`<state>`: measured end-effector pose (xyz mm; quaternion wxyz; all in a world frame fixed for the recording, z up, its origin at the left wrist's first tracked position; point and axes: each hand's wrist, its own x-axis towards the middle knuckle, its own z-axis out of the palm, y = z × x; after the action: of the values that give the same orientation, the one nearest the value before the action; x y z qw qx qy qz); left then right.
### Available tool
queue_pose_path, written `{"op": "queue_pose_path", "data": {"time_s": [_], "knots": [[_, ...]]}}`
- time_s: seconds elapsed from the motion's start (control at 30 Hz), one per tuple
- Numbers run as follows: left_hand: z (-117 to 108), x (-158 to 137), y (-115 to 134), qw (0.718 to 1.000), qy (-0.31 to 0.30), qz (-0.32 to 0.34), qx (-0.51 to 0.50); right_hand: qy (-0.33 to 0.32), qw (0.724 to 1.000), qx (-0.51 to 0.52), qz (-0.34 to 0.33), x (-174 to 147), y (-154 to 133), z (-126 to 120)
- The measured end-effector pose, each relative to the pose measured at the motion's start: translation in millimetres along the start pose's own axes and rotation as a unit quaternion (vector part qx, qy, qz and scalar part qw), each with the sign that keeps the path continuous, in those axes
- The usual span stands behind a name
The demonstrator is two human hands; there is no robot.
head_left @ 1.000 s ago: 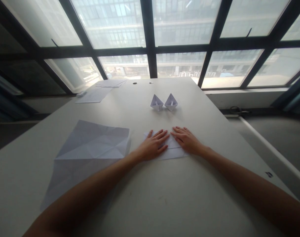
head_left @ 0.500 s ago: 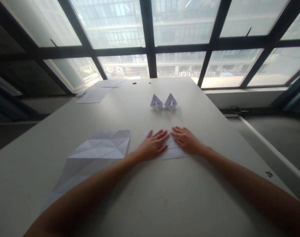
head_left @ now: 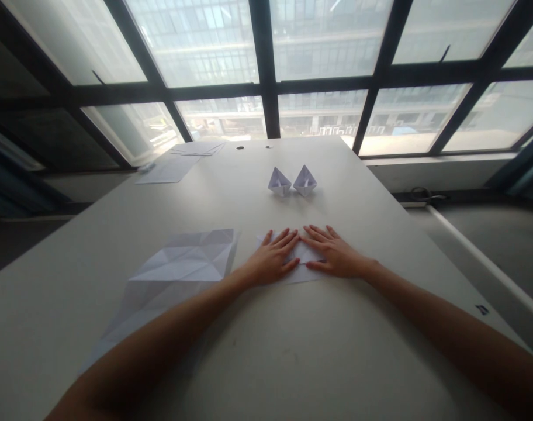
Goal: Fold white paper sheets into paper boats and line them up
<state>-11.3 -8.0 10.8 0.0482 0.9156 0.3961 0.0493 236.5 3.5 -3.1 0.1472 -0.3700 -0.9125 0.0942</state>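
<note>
My left hand (head_left: 270, 260) and my right hand (head_left: 334, 254) lie flat, fingers spread, pressing on a small folded white paper (head_left: 302, 252) in the middle of the white table (head_left: 293, 362). Their fingertips almost meet over the paper, which is mostly hidden under them. Two finished white paper boats (head_left: 292, 181) stand side by side farther back. A large creased white sheet (head_left: 179, 266) lies to the left, partly under my left forearm, its far edge curling up.
More sheets of paper (head_left: 179, 161) lie at the far left corner of the table, near two small dark dots (head_left: 240, 147). Large dark-framed windows (head_left: 266, 70) rise behind the table. The table's right edge drops to a grey floor.
The large creased sheet on the left has settled lower and shifted slightly right. My right hand has slid a little down and inward on the folded paper. My left hand stays put.
</note>
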Motion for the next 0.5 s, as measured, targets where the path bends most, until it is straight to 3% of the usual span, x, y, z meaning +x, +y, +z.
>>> {"op": "queue_pose_path", "data": {"time_s": [0.3, 0.5], "knots": [[-1, 0, 1, 1.0, -0.001, -0.009, 0.002, -0.028, 0.995, 0.074, -0.055, -1, -6, -12], [-1, 0, 1, 1.0, 0.001, -0.016, -0.003, 0.011, 0.987, 0.144, -0.074, 1, -9, -16]]}}
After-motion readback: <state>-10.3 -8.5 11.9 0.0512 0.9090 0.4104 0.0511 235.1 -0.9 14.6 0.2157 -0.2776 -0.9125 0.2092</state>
